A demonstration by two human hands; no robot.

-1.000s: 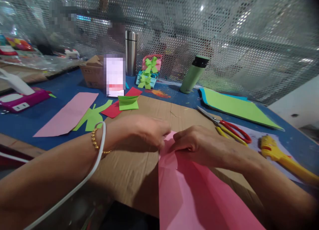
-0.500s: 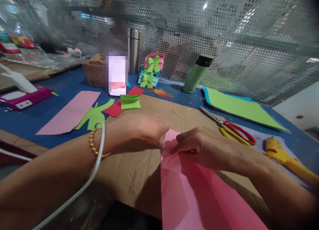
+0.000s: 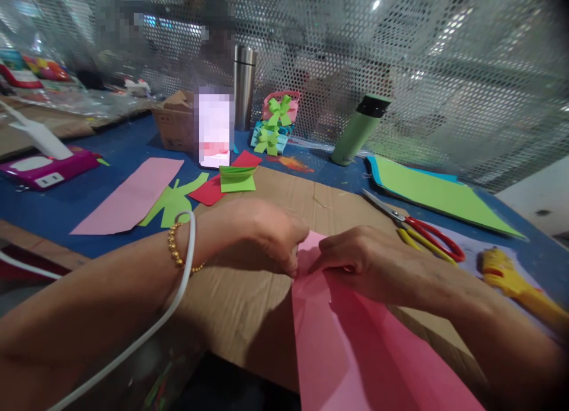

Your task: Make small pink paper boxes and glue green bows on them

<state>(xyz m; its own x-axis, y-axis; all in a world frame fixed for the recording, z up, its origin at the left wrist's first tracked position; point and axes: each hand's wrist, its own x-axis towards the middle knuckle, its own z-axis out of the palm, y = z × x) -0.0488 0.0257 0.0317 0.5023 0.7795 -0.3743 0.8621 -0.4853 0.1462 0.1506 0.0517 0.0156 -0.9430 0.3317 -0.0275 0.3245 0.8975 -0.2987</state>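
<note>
A long pink paper sheet (image 3: 329,340) lies over the cardboard (image 3: 235,304) and runs down past the bottom of the view. My left hand (image 3: 275,236) pinches the sheet's left edge near its far end, fingertips pointing down. Close beside it my right hand (image 3: 351,254) is closed on the same paper, thumb and finger pressed along a fold. Creases show in the paper just below the fingers. Part of the far end is hidden by both hands. A gold bead bracelet (image 3: 173,245) and a white cable loop (image 3: 190,245) lie about my left wrist.
Scissors (image 3: 411,224) and a yellow glue gun (image 3: 511,274) lie to the right, before a stack of green sheets (image 3: 435,191). Behind stand a green bottle (image 3: 355,132), steel flask (image 3: 244,91), small paper baskets (image 3: 275,126) and a lit phone (image 3: 216,126). Pink paper (image 3: 133,194) lies left.
The whole view has shifted slightly, so things appear a little farther right. Both hands keep their hold on the pink paper, and the fold beneath the fingers has changed shape slightly.
</note>
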